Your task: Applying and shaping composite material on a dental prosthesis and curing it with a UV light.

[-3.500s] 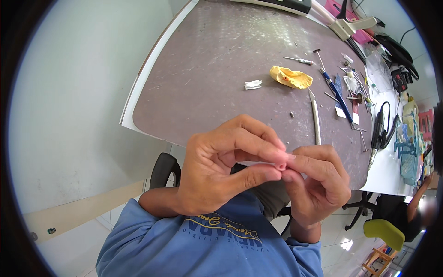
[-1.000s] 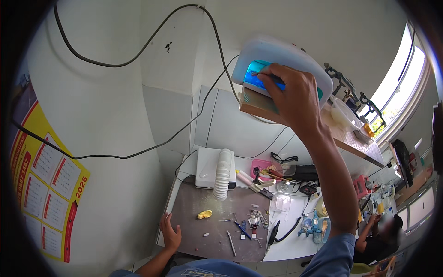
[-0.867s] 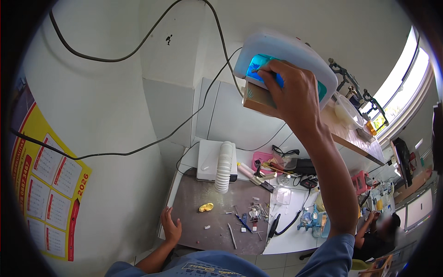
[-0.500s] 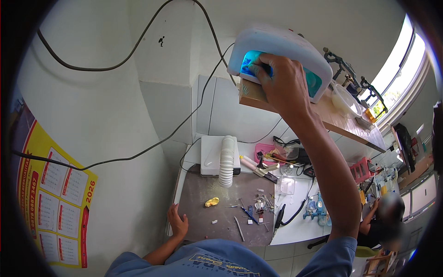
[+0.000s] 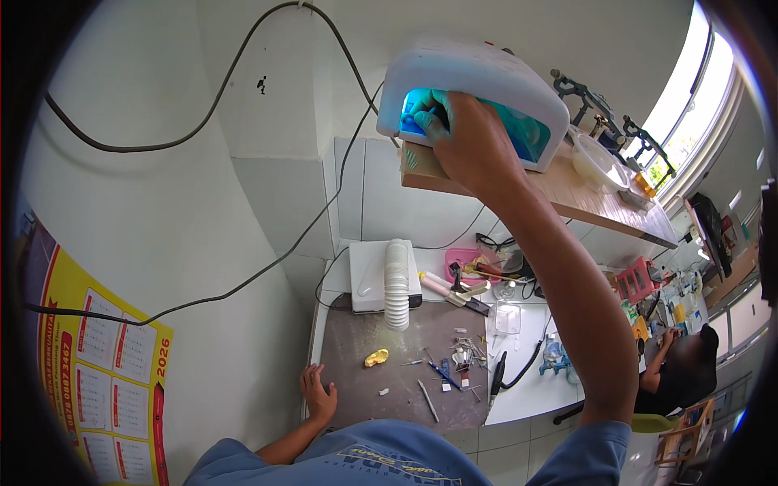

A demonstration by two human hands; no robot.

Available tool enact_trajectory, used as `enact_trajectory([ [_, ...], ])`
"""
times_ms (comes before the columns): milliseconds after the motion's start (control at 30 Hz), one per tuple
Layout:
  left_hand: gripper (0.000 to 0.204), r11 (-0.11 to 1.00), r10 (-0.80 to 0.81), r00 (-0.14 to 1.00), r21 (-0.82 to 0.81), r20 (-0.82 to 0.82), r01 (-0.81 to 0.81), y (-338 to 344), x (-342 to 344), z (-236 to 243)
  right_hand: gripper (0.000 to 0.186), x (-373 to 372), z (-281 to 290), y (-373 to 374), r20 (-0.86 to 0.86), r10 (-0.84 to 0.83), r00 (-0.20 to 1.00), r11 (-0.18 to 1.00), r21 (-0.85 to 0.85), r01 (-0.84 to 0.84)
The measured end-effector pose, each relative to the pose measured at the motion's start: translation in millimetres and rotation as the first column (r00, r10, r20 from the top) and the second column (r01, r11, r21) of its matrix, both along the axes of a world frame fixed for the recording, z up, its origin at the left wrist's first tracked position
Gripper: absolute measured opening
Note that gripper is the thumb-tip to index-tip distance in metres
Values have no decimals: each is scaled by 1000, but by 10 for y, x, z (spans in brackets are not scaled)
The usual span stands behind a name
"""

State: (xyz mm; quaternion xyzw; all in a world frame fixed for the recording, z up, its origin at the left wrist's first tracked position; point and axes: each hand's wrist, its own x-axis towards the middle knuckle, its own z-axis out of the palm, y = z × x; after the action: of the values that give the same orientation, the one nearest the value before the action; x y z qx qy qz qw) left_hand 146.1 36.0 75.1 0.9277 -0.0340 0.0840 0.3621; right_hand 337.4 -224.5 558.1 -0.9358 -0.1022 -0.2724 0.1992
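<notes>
A white curing lamp point(image 5: 478, 73) with a rounded hood stands on a wooden wall shelf point(image 5: 438, 172), glowing blue inside. My right hand point(image 5: 463, 134) reaches up into its front opening, thumb and fingers curled together at the left part of the opening. Whatever they pinch is hidden by the fingers and the blue light. Down at the worktable's left edge, my left hand point(image 5: 318, 393) rests with its fingers apart, holding nothing. To the right of it on the brown mat point(image 5: 356, 405) lie a yellow dental model piece point(image 5: 376, 357) and a small white piece point(image 5: 383, 393).
A white box with a ribbed hose point(image 5: 396, 292) stands at the mat's back. Small tools and burs point(image 5: 466, 356), a pen-like tool point(image 5: 428, 401) and a black handpiece point(image 5: 497, 377) lie rightward. A clear bowl point(image 5: 598, 166) shares the shelf. A person point(image 5: 681, 364) sits far right.
The view has shifted a little, so the lamp appears further left. My right hand stays at the lamp's opening, its fingers slightly re-posed. My left hand keeps to the table edge.
</notes>
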Motion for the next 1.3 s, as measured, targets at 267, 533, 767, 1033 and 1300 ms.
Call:
enact_trajectory([
  [267, 55, 999, -9, 1000, -40, -4, 8, 28, 18, 18, 14, -14, -73, -65, 179, 60, 982, 998, -32, -55],
  [533, 52, 998, -9, 1000, -65, 16, 10, 76, 18, 37, 19, -219, -69, -127, 231, 192, 954, 981, -51, -185],
  [767, 50, 998, 6, 1000, -63, -12, -7, 77, 38, 23, 21, -190, -86, -99, 233, 236, 944, 972, -79, -223],
  [1033, 47, 999, 13, 1000, -42, 13, -12, 70, 42, 26, 24, -178, -83, -123, 148, 223, 964, 974, -86, -212],
  [1300, 47, 999, 8, 1000, -54, 17, -7, 80, 49, 17, 20, -247, -56, -83, 212, 253, 944, 967, -32, -252],
])
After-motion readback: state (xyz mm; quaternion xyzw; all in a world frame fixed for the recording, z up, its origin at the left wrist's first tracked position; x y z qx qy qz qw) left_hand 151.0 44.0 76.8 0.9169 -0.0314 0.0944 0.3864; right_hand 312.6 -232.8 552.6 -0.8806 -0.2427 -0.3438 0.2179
